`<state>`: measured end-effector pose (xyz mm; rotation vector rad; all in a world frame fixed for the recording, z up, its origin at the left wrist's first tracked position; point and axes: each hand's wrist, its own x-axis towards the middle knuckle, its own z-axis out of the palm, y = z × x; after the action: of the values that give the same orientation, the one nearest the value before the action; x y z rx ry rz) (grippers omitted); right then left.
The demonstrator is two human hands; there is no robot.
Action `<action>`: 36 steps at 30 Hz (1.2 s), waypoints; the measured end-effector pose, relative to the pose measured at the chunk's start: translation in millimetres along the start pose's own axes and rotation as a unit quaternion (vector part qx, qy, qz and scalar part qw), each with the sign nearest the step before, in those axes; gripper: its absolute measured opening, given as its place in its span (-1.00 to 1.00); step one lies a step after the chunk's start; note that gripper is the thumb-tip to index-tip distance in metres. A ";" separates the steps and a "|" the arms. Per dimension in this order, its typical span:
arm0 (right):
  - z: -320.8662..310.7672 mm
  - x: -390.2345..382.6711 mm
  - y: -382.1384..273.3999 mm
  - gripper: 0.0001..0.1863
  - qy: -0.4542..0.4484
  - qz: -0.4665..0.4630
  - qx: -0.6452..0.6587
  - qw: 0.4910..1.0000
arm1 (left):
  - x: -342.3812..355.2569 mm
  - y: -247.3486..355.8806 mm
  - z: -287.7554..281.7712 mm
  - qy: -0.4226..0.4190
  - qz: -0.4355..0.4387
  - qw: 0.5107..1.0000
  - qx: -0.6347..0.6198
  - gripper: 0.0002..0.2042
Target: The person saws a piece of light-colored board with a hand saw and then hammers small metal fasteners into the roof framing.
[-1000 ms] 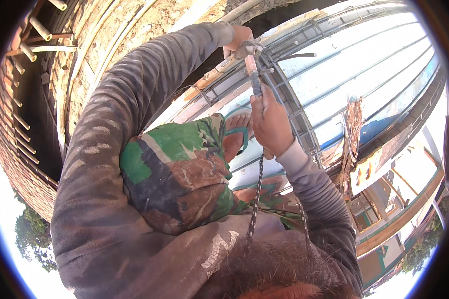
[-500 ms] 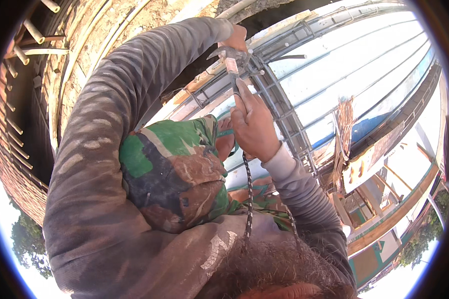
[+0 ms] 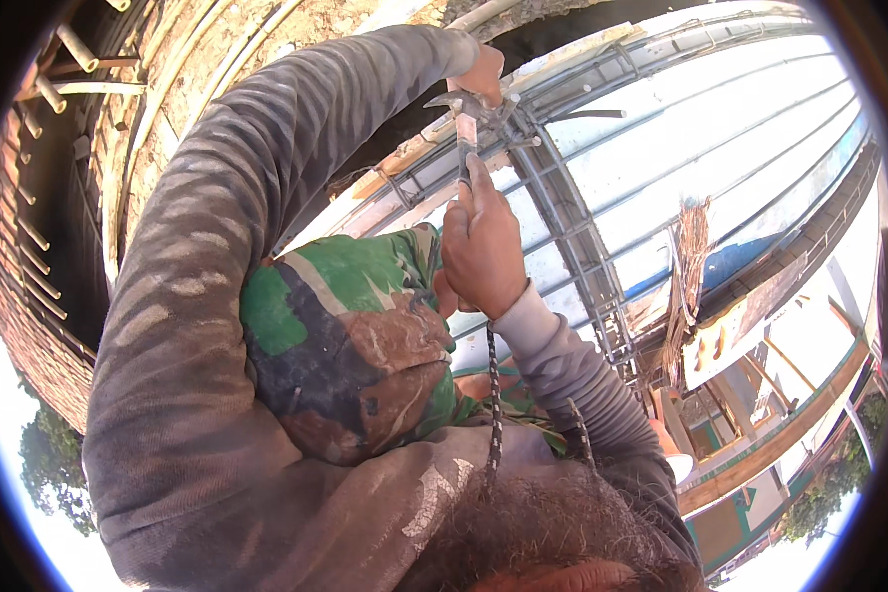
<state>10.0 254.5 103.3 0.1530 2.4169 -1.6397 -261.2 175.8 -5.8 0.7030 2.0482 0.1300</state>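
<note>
My right hand (image 3: 485, 249) is closed around the dark grip of a claw hammer (image 3: 466, 128), its index finger stretched along the handle. The hammer's head points away from me, close beside my left hand (image 3: 481, 77). That left hand reaches out at the end of a bent arm and looks closed over a crossing of the steel rebar cage (image 3: 553, 187). Its fingers are partly hidden, so what they hold cannot be made out. My knee in camouflage trousers (image 3: 340, 335) is raised between my arms.
Blue-white ribbed sheeting (image 3: 681, 148) spreads beyond the rebar. A bundle of thin brown sticks (image 3: 691, 266) stands at the right, near a timber-framed structure (image 3: 750, 395). Poles (image 3: 133, 197) and bare earth lie at the far left, above a tiled roof (image 3: 30, 335).
My right hand has shifted a little left and the hammer handle stands more upright. The left hand stays beside the rebar, while the whole view has slid slightly.
</note>
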 end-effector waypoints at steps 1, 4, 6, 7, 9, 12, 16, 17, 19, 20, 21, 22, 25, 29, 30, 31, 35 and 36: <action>-0.3 0.4 1.4 -0.38 -0.020 0.011 0.000 1.000 | -1.2 -1.5 -0.4 -0.021 -0.002 0.999 -0.049 -0.50; -0.9 -1.1 0.8 -0.38 0.010 -0.009 0.005 1.000 | 1.3 0.4 1.4 -0.011 -0.004 0.999 -0.037 -0.51; 0.5 -1.7 0.1 -0.38 0.007 -0.004 -0.002 1.000 | 2.8 -0.6 2.5 0.017 -0.002 1.000 0.024 -0.52; 1.3 -3.1 0.2 -0.38 0.004 0.001 -0.009 1.000 | 1.6 -4.2 2.8 -0.015 -0.010 0.998 -0.055 -0.52; 9.1 -8.5 9.9 -0.39 0.014 -0.017 -0.003 1.000 | 2.2 -6.3 3.2 -0.045 -0.019 0.990 -0.130 -0.52; 11.7 -13.4 13.9 -0.38 0.038 -0.042 0.005 0.998 | 0.8 -3.9 3.4 -0.005 -0.007 0.999 -0.051 -0.54; 14.3 -13.4 15.1 -0.37 0.023 -0.019 0.023 0.999 | -5.6 -1.1 2.1 -0.038 -0.029 0.996 -0.070 -0.49; 15.1 -13.6 15.2 -0.37 0.004 0.001 0.031 0.999 | -6.8 -2.3 2.6 -0.030 -0.025 0.994 -0.104 -0.50; 24.7 -16.7 23.1 -0.37 0.033 -0.025 0.031 0.999 | -4.9 1.7 1.3 -0.028 -0.028 0.996 -0.074 -0.53; 27.9 -17.7 25.5 -0.38 0.062 -0.049 0.030 0.996 | -4.4 3.0 0.4 -0.027 -0.030 0.998 -0.044 -0.56; 27.8 -16.8 25.4 -0.38 0.062 -0.049 0.031 0.996 | -6.5 3.0 0.1 -0.027 -0.031 0.998 -0.044 -0.56; 27.3 -14.8 25.1 -0.38 0.046 -0.040 0.039 0.997 | -9.2 2.6 0.1 -0.033 -0.034 0.996 -0.073 -0.57; 25.9 -16.8 19.9 -0.38 0.048 -0.045 0.050 0.997 | -7.8 1.8 2.0 -0.023 -0.035 0.997 -0.066 -0.59; 25.4 -15.6 24.0 -0.38 -0.002 0.004 0.052 0.999 | -12.5 5.6 1.2 -0.036 -0.039 0.993 -0.108 -0.60; 27.5 -15.8 25.1 -0.38 -0.002 -0.001 0.054 0.999 | -9.5 1.0 0.9 -0.032 -0.041 0.993 -0.106 -0.60; 29.7 -19.0 27.8 -0.40 0.033 -0.033 0.046 0.998 | -3.6 -4.2 5.0 -0.017 -0.009 0.998 -0.063 -0.61; 23.7 -16.5 27.5 -0.41 0.008 -0.022 0.058 0.998 | -6.1 -4.2 9.2 -0.013 -0.008 0.989 -0.145 -0.60; 23.9 -16.8 29.2 -0.41 0.008 -0.025 0.059 0.998 | -5.4 -5.0 8.5 -0.011 -0.009 0.990 -0.143 -0.60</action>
<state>35.2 243.8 72.3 0.1267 2.3544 -1.8116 -254.3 167.3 -8.3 0.5042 1.9627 0.3960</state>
